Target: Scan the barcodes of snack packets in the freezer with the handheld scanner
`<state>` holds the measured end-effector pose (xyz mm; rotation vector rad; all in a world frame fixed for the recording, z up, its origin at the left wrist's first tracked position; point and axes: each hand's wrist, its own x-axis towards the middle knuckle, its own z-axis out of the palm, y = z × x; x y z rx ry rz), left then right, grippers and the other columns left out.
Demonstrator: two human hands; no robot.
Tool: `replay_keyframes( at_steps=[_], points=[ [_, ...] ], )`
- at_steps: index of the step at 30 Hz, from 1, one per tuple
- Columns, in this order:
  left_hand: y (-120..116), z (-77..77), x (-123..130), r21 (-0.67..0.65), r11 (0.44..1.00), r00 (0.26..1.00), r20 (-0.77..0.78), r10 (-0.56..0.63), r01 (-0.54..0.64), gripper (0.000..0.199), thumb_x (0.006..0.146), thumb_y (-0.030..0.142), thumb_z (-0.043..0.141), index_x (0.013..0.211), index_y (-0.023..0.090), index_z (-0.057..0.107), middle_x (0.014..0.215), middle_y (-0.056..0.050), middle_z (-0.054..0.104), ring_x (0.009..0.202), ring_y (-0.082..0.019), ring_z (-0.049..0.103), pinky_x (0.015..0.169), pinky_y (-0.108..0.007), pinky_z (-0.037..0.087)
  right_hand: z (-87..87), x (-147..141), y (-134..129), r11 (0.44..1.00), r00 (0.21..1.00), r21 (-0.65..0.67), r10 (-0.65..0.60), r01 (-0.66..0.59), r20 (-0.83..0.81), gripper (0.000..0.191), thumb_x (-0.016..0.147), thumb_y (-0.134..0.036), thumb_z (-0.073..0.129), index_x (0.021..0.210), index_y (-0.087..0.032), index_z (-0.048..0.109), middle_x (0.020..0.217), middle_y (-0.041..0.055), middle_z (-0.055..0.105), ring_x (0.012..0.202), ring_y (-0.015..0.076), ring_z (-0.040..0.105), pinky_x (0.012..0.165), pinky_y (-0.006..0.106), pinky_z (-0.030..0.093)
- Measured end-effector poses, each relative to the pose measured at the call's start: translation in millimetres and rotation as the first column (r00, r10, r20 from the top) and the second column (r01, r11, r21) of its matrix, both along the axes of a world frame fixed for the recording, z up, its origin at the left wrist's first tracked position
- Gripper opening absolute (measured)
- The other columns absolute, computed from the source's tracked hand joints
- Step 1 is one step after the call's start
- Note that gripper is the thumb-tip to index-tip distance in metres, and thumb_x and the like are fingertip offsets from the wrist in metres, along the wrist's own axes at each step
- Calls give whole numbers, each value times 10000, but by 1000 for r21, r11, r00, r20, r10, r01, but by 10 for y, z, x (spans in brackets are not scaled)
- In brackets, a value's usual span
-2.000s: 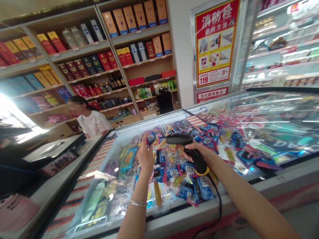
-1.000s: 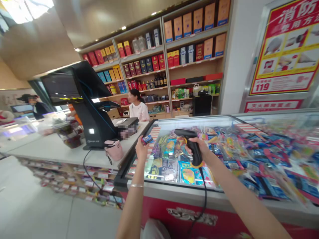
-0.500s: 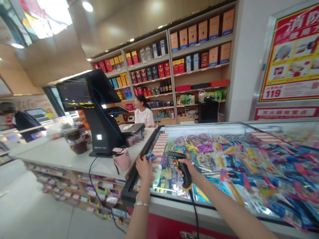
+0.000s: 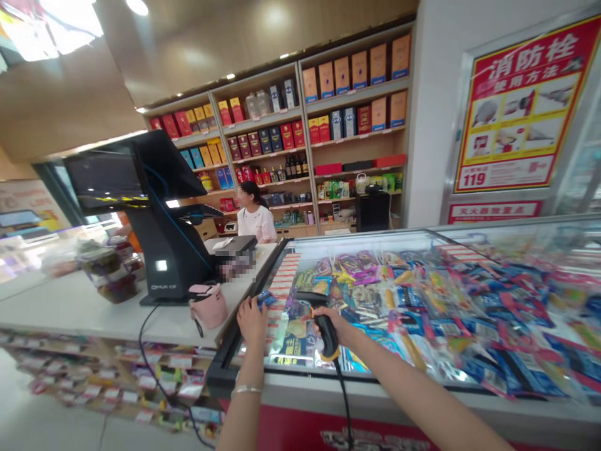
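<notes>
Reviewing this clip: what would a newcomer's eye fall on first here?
The black corded barcode scanner in the right hand stands out at lower centre, over the glass-topped freezer full of colourful packets. Left of it, the left hand holds a small blue packet. At upper right hangs a red-and-yellow fire hydrant instruction poster.

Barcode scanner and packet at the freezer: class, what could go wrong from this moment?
The small blue packet sits at the fingertips of the left hand, near the freezer's glass top, so it might slip. The black cable of the barcode scanner, held in the right hand, hangs loose down the freezer front and could snag.
</notes>
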<state>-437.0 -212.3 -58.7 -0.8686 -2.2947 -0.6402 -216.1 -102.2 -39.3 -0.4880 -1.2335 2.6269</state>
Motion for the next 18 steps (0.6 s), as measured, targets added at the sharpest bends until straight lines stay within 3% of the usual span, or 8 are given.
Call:
replay_keyframes(
  at_steps=[6, 10, 14, 18],
  points=[
    [4, 5, -31, 13, 1000, 999, -30, -17, 17, 369, 896, 286, 414, 1131, 102, 630, 1193, -175, 610, 1106, -304, 533, 918, -427, 413, -12, -30, -4, 999, 999, -5, -40, 40, -11, 198, 697, -287, 545, 705, -104, 619, 510, 27, 560, 443, 92, 474, 469, 193, 385],
    [-8, -4, -56, 16, 999, 999, -39, -35, 36, 372, 890, 285, 416, 1132, 98, 628, 1190, -186, 610, 1095, -307, 541, 921, -439, 413, 71, 36, -5, 995, 996, 45, -82, 84, -45, 158, 693, -296, 558, 677, -142, 587, 521, 12, 564, 467, 112, 508, 497, 218, 414],
    [-5, 51, -50, 14, 998, 997, -42, -58, 58, 398, 888, 302, 410, 1148, 76, 610, 1194, -201, 601, 1094, -315, 545, 939, -454, 412, 263, 341, 61, 988, 991, 99, -109, 117, -83, 148, 632, -295, 606, 672, -155, 582, 503, -12, 547, 445, 100, 483, 488, 222, 417],
    [187, 254, 162, 82, 984, 985, -74, -153, 159, 412, 877, 306, 417, 1173, 72, 582, 1233, -213, 572, 1166, -324, 509, 995, -477, 384, 467, 883, 195, 961, 976, 198, -168, 194, -140, 201, 599, -306, 649, 712, -146, 602, 501, -17, 546, 428, 95, 476, 460, 222, 408]
  ],
)
